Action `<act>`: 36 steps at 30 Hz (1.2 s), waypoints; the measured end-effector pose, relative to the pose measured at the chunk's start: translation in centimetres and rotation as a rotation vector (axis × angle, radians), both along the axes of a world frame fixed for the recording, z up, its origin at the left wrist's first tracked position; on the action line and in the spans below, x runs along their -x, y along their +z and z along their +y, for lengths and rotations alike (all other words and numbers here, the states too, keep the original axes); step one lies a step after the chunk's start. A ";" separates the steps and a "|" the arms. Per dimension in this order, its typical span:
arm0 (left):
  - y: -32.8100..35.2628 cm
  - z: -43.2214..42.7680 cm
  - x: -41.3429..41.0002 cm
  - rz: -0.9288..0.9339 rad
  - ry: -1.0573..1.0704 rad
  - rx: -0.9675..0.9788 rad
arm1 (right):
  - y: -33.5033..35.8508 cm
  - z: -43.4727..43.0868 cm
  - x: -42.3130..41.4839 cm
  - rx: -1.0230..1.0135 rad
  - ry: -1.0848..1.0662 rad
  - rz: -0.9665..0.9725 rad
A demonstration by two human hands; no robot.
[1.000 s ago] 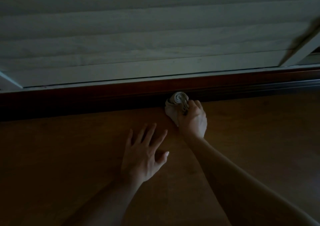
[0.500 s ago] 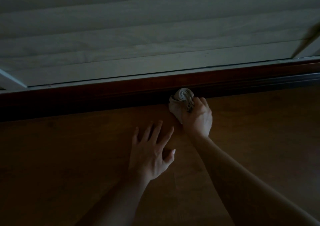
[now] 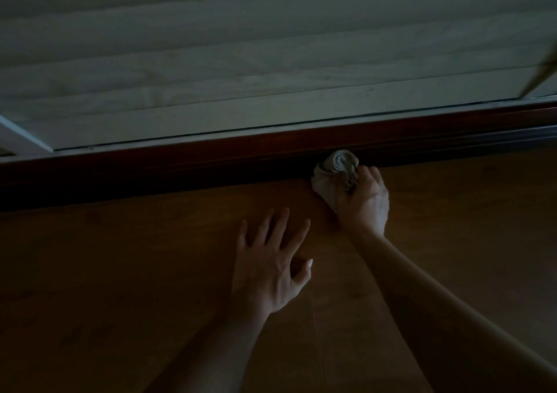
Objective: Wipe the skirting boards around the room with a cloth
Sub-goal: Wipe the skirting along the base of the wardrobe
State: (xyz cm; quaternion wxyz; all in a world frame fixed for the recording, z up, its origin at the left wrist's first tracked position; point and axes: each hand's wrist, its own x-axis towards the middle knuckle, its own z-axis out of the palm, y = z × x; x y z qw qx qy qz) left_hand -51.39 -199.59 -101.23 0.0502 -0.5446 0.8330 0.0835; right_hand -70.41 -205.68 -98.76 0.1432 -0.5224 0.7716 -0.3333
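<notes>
The right hand (image 3: 366,204) curls its fingers round one bunched cloth (image 3: 336,168) and holds it against the skirting board (image 3: 211,168). The left hand (image 3: 269,267) is spread with straight fingers and holds nothing, low over the floor (image 3: 120,287); whether it touches cannot be told. One skirting board is in view, directly beyond both hands. Its long axis runs left to right. The right hand is nearer, so the next stroke probably follows that axis.
</notes>
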 end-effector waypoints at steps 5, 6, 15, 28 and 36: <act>0.0 0.0 0.1 -0.015 -0.004 0.005 | -0.7 0.1 1.3 0.019 -0.093 0.032; 0.0 0.0 0.1 -0.014 -0.004 0.004 | -0.6 0.1 1.0 0.024 -0.060 0.024; -0.4 -0.1 0.1 -0.045 0.003 -0.010 | -0.8 0.2 6.9 -0.013 -0.176 0.011; 0.0 0.0 0.3 -0.078 0.006 -0.012 | -0.6 0.1 5.5 0.049 -0.010 0.054; -0.1 -0.1 0.3 -0.071 0.005 -0.013 | -1.0 0.3 11.0 0.019 -0.231 0.040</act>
